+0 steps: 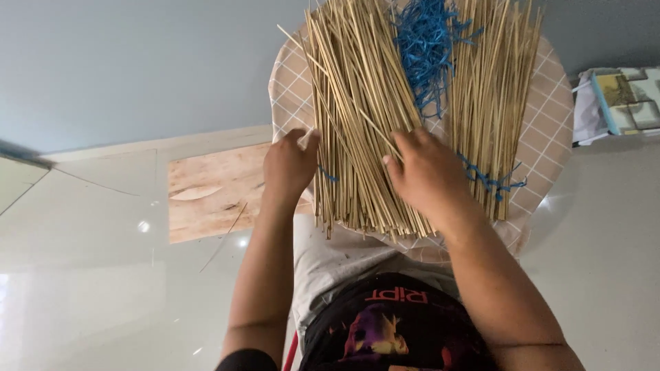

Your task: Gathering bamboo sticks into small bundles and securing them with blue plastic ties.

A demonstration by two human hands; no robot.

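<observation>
Resting across a cushion with a checked beige cover, a large bundle of thin pale sticks fans out toward the far wall, its cut ends hanging just over the cushion's near edge above the person's lap. The left hand sits at the bundle's left border, thumb and fingers curled around the outermost sticks, so its grip is closed on them. The right hand lies palm down on the middle of the bundle, fingers bent and pressing into the sticks; whether that grip pinches any one stick I cannot tell. A tangle of blue plastic string lies on top of the sticks near the far end, and another blue tie circles the right-hand part of the bundle just beside the right wrist. One loose stick lies on the glossy white floor to the left, crossing the edge of a flat wooden board. That floor gives wide open room on the left. On the right, stacked printed boxes stand near the cushion's rim, leaving a narrower gap.
</observation>
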